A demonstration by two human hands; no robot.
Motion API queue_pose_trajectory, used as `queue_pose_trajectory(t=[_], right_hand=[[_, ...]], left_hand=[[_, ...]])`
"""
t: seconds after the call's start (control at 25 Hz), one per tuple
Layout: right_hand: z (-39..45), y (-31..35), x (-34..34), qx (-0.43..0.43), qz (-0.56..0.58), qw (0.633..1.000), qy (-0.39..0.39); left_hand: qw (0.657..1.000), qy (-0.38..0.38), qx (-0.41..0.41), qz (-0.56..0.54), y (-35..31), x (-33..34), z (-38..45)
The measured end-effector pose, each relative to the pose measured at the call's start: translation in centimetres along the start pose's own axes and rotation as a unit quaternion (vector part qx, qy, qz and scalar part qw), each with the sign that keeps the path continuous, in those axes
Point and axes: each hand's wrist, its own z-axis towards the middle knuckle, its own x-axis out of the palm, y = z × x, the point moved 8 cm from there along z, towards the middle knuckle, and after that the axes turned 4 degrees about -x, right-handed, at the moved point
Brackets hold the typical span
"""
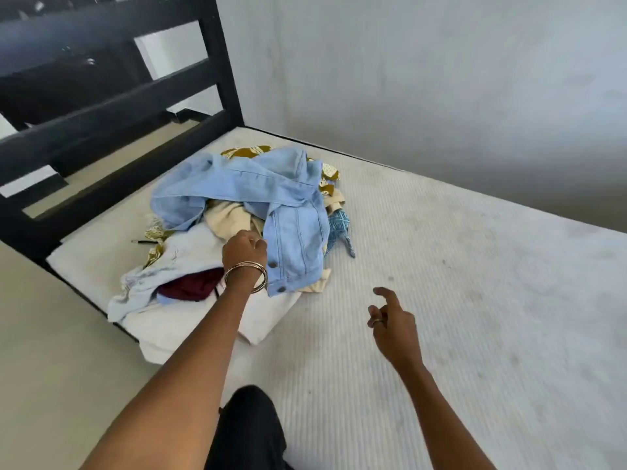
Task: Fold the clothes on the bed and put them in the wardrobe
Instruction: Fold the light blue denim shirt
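Observation:
A heap of clothes lies at the head end of the white mattress (441,266). On top is a light blue denim jacket (271,191). Under it I see a cream garment (227,215), a white garment (190,252), a maroon piece (190,286), mustard patterned cloth (247,151) and a blue patterned piece (339,228). My left hand (242,252), bangles on the wrist, reaches into the heap with fingers curled at the jacket's edge; what it grips is hidden. My right hand (390,320) hovers over the bare mattress, fingers loosely curled and holding nothing.
A black slatted headboard (135,106) stands behind the heap. A grey wall (441,79) runs along the far side of the bed. Pale floor (51,334) shows at the left. My dark-clad knee (251,425) rests at the mattress's near edge.

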Motion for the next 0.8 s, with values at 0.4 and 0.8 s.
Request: queue_pose_trajectory(t=[0.4,0.8], right_hand=[[4.4,1.0,1.4,0.045,0.165,0.981,-0.093],[-3.3,7.2,-12.3,-0.036,0.276,0.953,0.117]], left_hand=[[0.995,-0.03,0.061,-0.073,-5.6,4.2,-4.5],[0.862,0.486,0.023,-0.144,-5.2,7.7,-24.1]])
